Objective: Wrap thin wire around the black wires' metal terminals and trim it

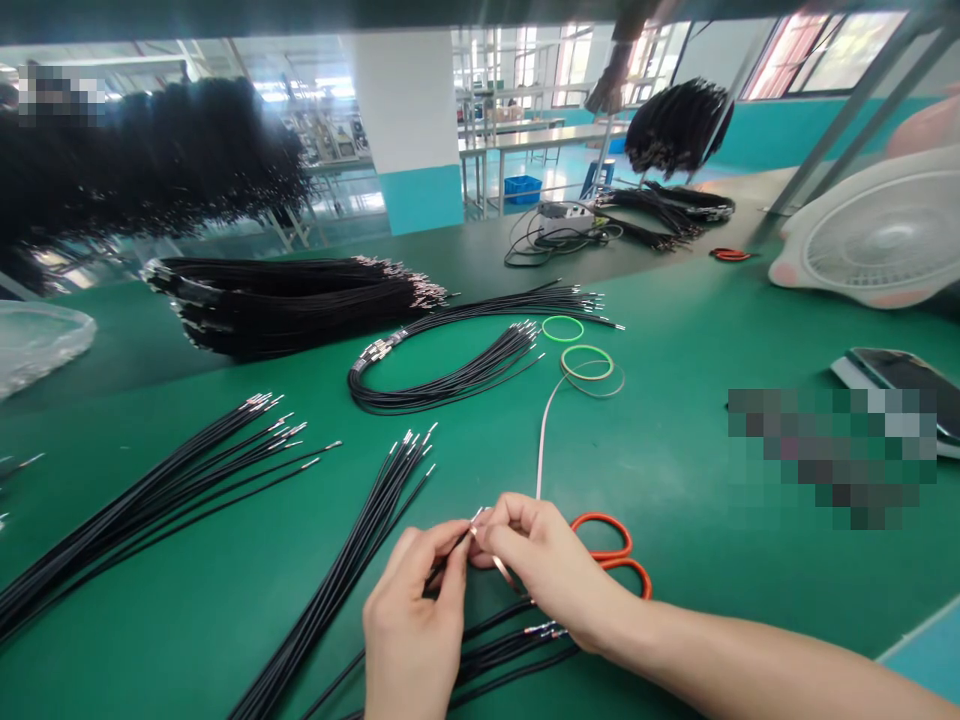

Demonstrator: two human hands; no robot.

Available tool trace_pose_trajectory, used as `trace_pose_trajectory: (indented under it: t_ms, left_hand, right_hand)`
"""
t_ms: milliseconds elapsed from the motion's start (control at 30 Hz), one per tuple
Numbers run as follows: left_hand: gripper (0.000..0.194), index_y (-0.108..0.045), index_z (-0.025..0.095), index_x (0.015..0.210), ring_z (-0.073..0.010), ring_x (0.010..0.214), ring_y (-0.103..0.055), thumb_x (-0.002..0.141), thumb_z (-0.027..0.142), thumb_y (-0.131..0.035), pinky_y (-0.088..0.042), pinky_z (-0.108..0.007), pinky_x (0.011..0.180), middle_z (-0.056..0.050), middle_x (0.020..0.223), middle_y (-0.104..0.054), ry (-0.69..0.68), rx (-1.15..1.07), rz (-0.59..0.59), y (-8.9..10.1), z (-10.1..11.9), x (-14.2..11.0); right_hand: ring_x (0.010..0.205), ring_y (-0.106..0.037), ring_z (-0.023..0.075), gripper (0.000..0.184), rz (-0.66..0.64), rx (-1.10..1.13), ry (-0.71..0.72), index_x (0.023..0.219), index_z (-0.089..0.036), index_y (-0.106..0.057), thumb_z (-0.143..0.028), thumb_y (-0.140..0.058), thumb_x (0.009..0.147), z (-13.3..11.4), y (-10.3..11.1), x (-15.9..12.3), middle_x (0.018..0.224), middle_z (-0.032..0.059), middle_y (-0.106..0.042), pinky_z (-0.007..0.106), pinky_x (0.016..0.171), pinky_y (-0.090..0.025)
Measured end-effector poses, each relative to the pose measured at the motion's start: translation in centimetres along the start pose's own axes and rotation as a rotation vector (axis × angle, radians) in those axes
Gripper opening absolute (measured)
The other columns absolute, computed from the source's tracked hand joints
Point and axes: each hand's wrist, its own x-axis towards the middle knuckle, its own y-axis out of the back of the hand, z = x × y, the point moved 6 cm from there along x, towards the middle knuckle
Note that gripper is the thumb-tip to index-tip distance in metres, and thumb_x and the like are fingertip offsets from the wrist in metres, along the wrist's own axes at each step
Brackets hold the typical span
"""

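Note:
My left hand (416, 600) pinches a thin black cable (435, 575) near its end between thumb and fingers. Against it, my right hand (525, 550) is closed at the cable's metal tip (476, 516), with a narrow pale strip (541, 450) running up from behind its fingers. A shiny curl of strip (508, 574) hangs below the fingertips; its exact end is hidden. Orange-handled scissors (611, 540) lie partly under my right wrist. Below my hands, more black cables (487, 660) rest on the table. Another black cable bunch (352, 550) lies just left.
The green table (675, 480) bears a cable bunch (150, 510) at left, a curved bundle (442, 400), a large cable coil (300, 305), green rings (587, 363), a power box (559, 220) and a fan (877, 230). A dark device (900, 390) sits at right.

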Motion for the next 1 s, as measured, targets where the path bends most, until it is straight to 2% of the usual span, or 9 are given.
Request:
trace_pose_trajectory:
  t_ms: [100,333,533,733,1000]
  left_hand:
    - [0.009,-0.069,0.024,0.093,-0.0150,0.083,-0.068,0.086,0.025,-0.063,-0.057,-0.024,0.073,0.000,0.088,-0.069,0.028,-0.010,0.023,0.01,-0.22,-0.03]
    - [0.010,-0.065,0.023,0.094,-0.0180,0.083,-0.067,0.086,0.027,-0.062,-0.057,-0.030,0.075,-0.002,0.088,-0.068,0.066,0.002,0.018,-0.14,-0.47,-0.16]
    - [0.008,-0.067,0.024,0.093,-0.0157,0.082,-0.067,0.087,0.025,-0.061,-0.056,-0.026,0.073,0.000,0.086,-0.067,0.024,0.018,0.020,-0.09,-0.28,-0.15]
    - [0.013,-0.069,0.026,0.098,-0.0144,0.080,-0.068,0.088,0.024,-0.061,-0.055,-0.025,0.075,0.001,0.087,-0.068,-0.027,0.027,0.008,-0.04,0.22,-0.15]
    - [0.016,-0.073,0.025,0.097,-0.0167,0.081,-0.068,0.088,0.025,-0.060,-0.056,-0.026,0.073,0.000,0.083,-0.068,-0.053,0.034,-0.001,0.08,0.44,-0.10]
  right_hand:
    - [0.053,-0.039,0.0080,0.023,0.005,-0.022,0.009,0.060,-0.019,-0.045,-0.027,-0.060,0.075,-0.21,-0.02,-0.11,0.061,-0.0044,-0.054,0.022,0.051,-0.028]
    - [0.052,-0.038,0.0087,0.022,0.018,-0.035,-0.002,0.061,-0.020,-0.046,-0.028,-0.060,0.074,-0.31,0.02,-0.10,0.057,-0.0049,-0.051,0.022,0.050,-0.028]
    - [0.052,-0.040,0.0093,0.020,0.017,-0.013,-0.002,0.061,-0.020,-0.046,-0.028,-0.061,0.072,-0.31,-0.02,-0.03,0.057,-0.0047,-0.052,0.022,0.053,-0.033]
    - [0.052,-0.039,0.0090,0.021,0.031,-0.033,0.000,0.060,-0.020,-0.045,-0.026,-0.059,0.074,-0.53,-0.04,-0.22,0.054,-0.0060,-0.049,0.022,0.054,-0.032]
    - [0.051,-0.038,0.0088,0.022,0.023,-0.024,0.003,0.061,-0.020,-0.045,-0.028,-0.061,0.074,-0.36,0.03,-0.09,0.054,-0.0064,-0.049,0.023,0.057,-0.036]
